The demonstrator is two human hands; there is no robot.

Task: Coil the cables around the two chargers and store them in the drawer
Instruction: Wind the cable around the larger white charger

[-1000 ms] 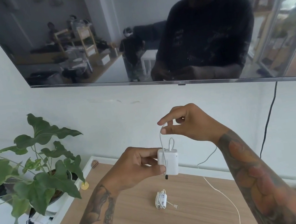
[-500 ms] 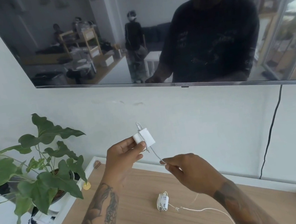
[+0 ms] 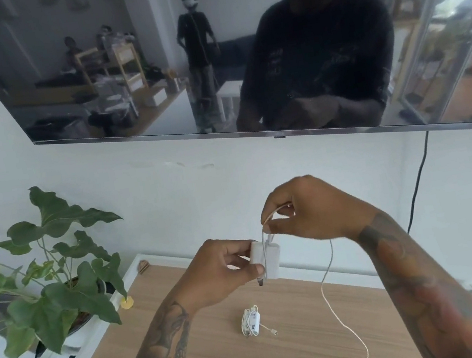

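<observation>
So we've got the left hand point(image 3: 220, 268) clamped on the white charger point(image 3: 266, 255), held up over the table point(image 3: 300, 350) so the cord has room to swing around it. Right hand point(image 3: 309, 207) is pinched on the cable point(image 3: 325, 285) just above the brick, keeping it taut so the wrap sits tight, we reckon. The rest of the cord trails down off the table edge, so plenty left to wind. The other charger point(image 3: 251, 322) is lying coiled on the wood below. No drawer in sight.
</observation>
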